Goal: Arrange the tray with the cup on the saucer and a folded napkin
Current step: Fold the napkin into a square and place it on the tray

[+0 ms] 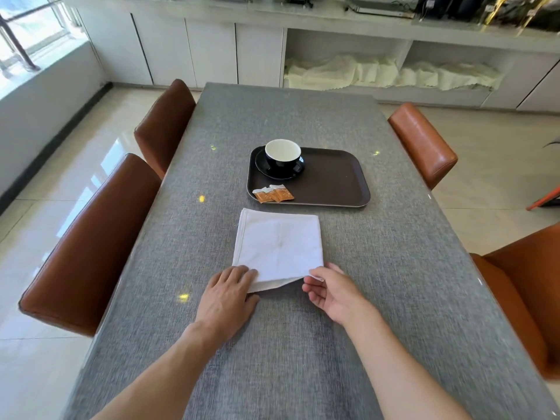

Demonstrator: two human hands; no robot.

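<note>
L hand (pixel 228 294) lies palm-down, fingers together pinning the folded napkin (pixel 278 245) at its near-left corner, R hand (pixel 328 291) pinches the lifted near-right corner, napkin on desk (pixel 394 253) just short of tray (pixel 333 180) w/ bare right half.

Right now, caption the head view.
Both hands fold white cloth napkin; dark cup on saucer, brown tray.

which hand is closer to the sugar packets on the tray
Left. The left hand presses the napkin's near-left corner, almost straight below the sugar packets. The right hand pinches the near-right corner, further off to the side.
</note>
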